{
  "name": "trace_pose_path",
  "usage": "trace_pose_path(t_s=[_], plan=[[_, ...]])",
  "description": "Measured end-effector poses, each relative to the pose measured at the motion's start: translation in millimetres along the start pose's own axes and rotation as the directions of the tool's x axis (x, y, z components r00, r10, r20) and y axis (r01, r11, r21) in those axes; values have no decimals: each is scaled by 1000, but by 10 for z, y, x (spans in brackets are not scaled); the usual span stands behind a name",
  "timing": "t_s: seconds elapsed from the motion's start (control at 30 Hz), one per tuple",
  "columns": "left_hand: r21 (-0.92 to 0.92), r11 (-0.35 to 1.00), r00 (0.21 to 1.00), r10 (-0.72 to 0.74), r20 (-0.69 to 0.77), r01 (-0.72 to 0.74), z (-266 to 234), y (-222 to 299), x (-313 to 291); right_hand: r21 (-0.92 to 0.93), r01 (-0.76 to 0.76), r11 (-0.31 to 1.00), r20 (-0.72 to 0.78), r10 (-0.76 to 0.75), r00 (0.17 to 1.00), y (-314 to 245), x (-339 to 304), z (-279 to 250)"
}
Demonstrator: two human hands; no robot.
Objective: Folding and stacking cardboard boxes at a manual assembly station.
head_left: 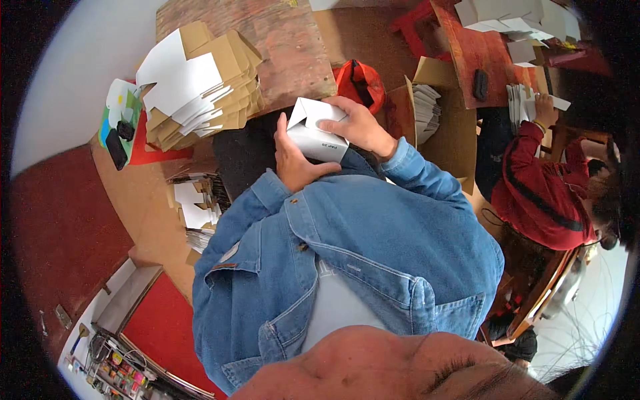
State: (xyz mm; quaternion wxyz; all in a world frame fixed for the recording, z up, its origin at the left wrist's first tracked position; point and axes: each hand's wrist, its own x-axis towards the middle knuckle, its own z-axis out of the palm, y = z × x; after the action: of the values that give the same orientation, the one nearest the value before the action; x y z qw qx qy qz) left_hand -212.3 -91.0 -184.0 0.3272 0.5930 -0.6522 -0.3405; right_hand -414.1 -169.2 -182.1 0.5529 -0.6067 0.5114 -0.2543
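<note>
A small white cardboard box (pixel 312 141) is held between my two hands, in front of my chest. My left hand (pixel 293 159) wraps its left side and near bottom corner, fingers along the edge and thumb stretched beneath. My right hand (pixel 363 128) grips the box's right side, its thumb on the top face beside a folded flap. The top panels look tucked in, with creases at the far left corner. Dark print shows on the near side. Whether anything is inside the box is hidden.
A stack of flat white-and-brown box blanks (pixel 200 87) lies on the wooden table (pixel 287 50) at the far left. A brown carton (pixel 457 140) holding folded white pieces stands to the right, near a red bag (pixel 360 83). A co-worker in a red sleeve (pixel 533 173) handles white blanks at another table.
</note>
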Motion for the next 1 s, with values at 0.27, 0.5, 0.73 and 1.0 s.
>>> trace_pose_path(t_s=[0.27,0.5,0.73,1.0], plan=[[-19,1000,999,-22,33,22,62,-104,-11,-365,292,884,65,-289,955,-229,-55,-52],[-239,970,999,-48,-9,44,128,-197,-73,-715,405,570,380,-170,909,-457,-375,31],[-316,937,979,100,-176,-153,25,-120,12,-359,403,842,247,-330,911,-456,-182,-285],[18,942,907,328,-265,-335,-643,166,143,953,-188,239,171,88,981,58,-60,-558]])
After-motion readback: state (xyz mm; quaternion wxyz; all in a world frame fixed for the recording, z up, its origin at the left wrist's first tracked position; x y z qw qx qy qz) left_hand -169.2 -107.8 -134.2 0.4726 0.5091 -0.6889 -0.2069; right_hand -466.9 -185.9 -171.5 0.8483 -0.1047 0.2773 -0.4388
